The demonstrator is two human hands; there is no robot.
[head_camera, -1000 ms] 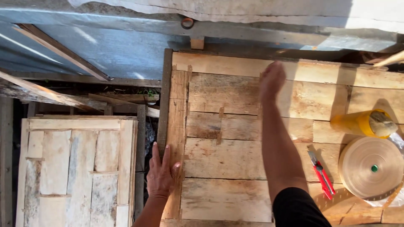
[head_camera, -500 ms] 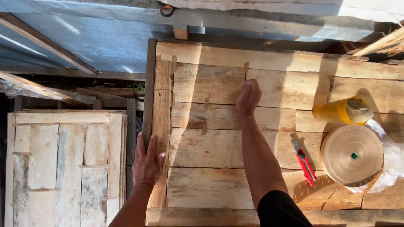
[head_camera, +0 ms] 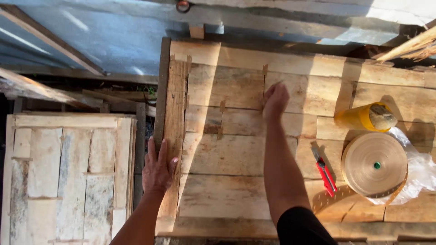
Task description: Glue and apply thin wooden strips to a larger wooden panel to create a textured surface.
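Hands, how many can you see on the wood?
2. The left hand lies flat on the left edge strip of the wooden panel. The right hand presses further up, near the panel's middle seam.

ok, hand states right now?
Left hand: open, flat on pale patchwork wooden panel.
Right hand: on panel, empty; open or closed unclear.

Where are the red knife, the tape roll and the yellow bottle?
red knife (head_camera: 325, 174), head view, on its handle.
tape roll (head_camera: 363, 159), head view, on its flat face.
yellow bottle (head_camera: 356, 119), head view, on its side.
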